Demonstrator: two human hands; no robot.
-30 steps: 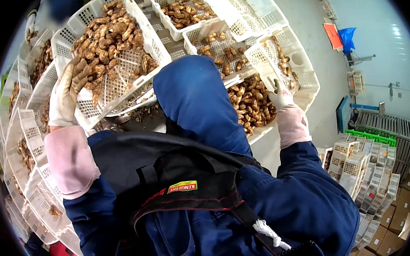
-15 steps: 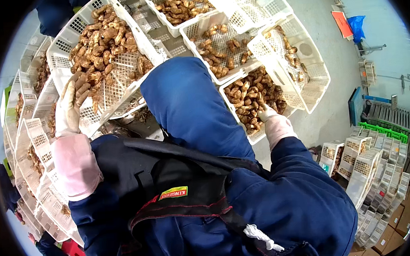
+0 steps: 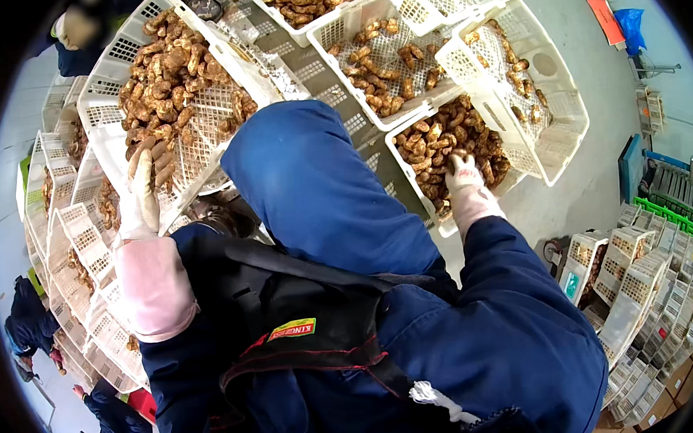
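Observation:
At the near side of a big white plastic crate [image 3: 217, 50], my left hand [image 3: 145, 185] wears a light glove with brown-stained fingers. Its fingers stretch out over the crate's near edge, beside a heap of brown mushrooms [image 3: 167, 77]; nothing shows in its grasp. My right hand [image 3: 465, 176], also gloved, points down into a smaller white crate [image 3: 407, 169] full of mushrooms [image 3: 429, 144]. Its fingers rest on or just above them, and the fingertips are partly hidden, so a grip cannot be made out.
A blue-trousered knee [image 3: 303, 156] rises between the crates. Beyond it stands a sparsely filled crate [image 3: 344, 54]; a tilted crate [image 3: 544, 69] overhangs the right one. Crates [image 3: 70, 241] line the left, where other people [image 3: 113, 421] are. Stacked crates [image 3: 636, 278] stand at right.
My left hand has shifted right in view and its fingers are closer together. My right hand now lies farther over the mushrooms. The whole view has shifted slightly.

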